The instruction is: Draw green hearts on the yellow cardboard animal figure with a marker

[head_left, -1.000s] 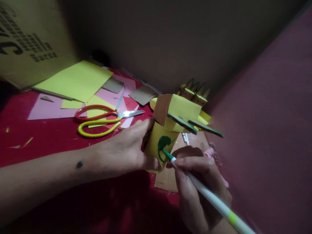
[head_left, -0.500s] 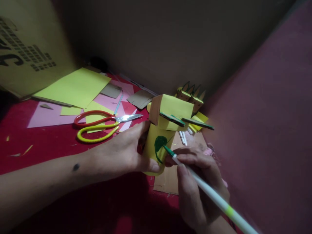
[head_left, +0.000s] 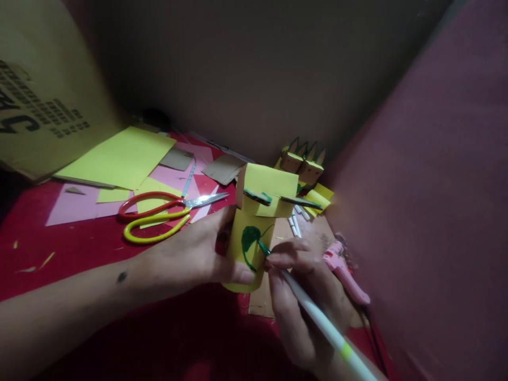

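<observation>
Head view: your left hand [head_left: 206, 254] grips the yellow paper-covered figure [head_left: 252, 211] above the red cloth surface [head_left: 166, 328], thumb across its lower front; your right-hand fingers [head_left: 291, 256] pinch the white green-tipped marker [head_left: 313, 312], tip at the green drawn shape [head_left: 250, 241].

A yellow paper craft figure [head_left: 238, 248] is steadied by the left hand [head_left: 202, 248], while a green marker pen [head_left: 317, 312] is gripped in the right hand [head_left: 305, 296], its tip touching the green drawing. Scissors [head_left: 159, 211] and yellow paper [head_left: 123, 159] are seen beyond the left forearm.
</observation>
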The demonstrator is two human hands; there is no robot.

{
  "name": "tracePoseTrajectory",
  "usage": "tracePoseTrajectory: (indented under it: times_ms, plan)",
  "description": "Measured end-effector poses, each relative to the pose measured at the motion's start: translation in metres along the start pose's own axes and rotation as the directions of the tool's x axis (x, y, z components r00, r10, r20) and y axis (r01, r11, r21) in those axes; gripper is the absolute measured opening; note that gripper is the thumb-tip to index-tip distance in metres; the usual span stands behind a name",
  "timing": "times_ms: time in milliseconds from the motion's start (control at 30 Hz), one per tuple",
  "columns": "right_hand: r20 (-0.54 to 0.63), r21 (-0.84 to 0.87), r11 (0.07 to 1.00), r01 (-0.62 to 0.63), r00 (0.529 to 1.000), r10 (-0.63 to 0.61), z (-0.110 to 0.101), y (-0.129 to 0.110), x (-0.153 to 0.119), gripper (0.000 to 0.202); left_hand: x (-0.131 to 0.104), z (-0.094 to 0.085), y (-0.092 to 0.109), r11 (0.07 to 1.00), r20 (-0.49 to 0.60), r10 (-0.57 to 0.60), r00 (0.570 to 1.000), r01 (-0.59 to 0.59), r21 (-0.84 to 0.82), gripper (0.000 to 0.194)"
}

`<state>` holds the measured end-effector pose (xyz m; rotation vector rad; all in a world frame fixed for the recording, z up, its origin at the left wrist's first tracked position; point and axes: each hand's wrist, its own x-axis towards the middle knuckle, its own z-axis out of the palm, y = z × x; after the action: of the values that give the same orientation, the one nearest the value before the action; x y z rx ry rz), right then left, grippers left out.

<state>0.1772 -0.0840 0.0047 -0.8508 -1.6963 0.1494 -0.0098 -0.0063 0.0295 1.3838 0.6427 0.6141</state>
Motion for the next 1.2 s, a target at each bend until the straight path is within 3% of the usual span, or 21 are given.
tracePoseTrajectory:
  times_ms: [167,433,700,1200]
  plan:
    - [-0.031,0.084,0.996,0.002,1.0,0.0,0.0069,0.0043,-0.0032,0.033,-0.0018,0.0035,0.0039,0.999,-0.032,-0.035,0.999,0.034,-0.014,0.07]
    - [-0.032,0.044,0.996,-0.072,0.997,0.074,0.0033,0.0005,-0.0051,0.037,-0.002,0.0023,0.0046,1.0,-0.002,-0.021,1.0,0.021,0.009,0.071]
    - [-0.028,0.026,1.0,0.014,1.0,-0.013,0.0063,0.0019,-0.0041,0.033,-0.0014,0.002,0.0022,0.999,0.009,-0.026,1.0,0.026,-0.034,0.074]
    - [-0.033,-0.004,1.0,0.024,0.999,-0.024,0.0041,-0.0023,-0.0007,0.03,-0.0018,0.0023,0.0034,0.999,-0.008,-0.037,0.999,0.037,-0.018,0.067]
